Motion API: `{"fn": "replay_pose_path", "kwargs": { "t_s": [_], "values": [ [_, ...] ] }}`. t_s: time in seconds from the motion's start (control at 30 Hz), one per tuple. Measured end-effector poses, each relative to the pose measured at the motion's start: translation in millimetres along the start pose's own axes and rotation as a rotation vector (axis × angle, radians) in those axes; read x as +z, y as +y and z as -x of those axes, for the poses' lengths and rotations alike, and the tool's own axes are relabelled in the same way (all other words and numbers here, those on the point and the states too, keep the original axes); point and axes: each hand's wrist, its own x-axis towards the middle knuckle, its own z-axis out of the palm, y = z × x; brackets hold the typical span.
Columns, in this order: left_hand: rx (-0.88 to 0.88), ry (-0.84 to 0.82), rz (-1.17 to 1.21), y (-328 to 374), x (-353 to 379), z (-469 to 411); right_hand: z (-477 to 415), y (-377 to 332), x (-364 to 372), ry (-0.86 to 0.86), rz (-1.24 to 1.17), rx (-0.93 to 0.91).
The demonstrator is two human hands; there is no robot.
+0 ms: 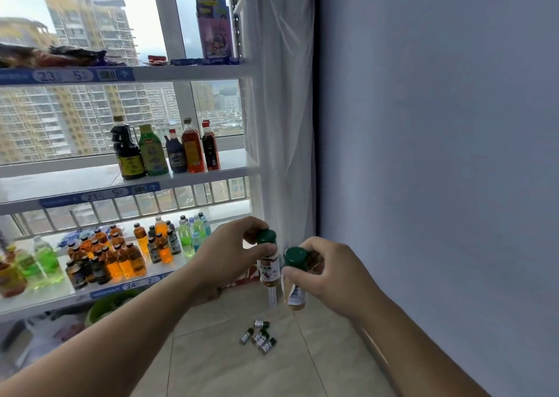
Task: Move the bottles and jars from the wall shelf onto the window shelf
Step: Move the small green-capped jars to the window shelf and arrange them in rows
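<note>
Left hand (pixel 231 253), right hand (pixel 325 271) each grip spice jar by lid.

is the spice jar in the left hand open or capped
Capped: a green lid sits on the spice jar the left hand holds.

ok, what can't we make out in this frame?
Wall shelf: outside the head view; only bare wall shows at right.
Label text on the left jar, held by the left hand, and the right jar, held by the right hand: blurred, unreadable.
Small bottles on the floor: too small to read.
Packets on the top shelf: blurred, cut by the left edge.
</note>
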Motion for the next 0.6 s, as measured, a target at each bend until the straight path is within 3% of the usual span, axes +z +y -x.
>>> {"fn": "replay_pose_path", "kwargs": {
  "t_s": [0.6],
  "values": [
    [-0.09, 0.009, -0.019, -119, 0, -119, -170, 42, 53, -0.137, 0.04, -0.039]
  ]
}}
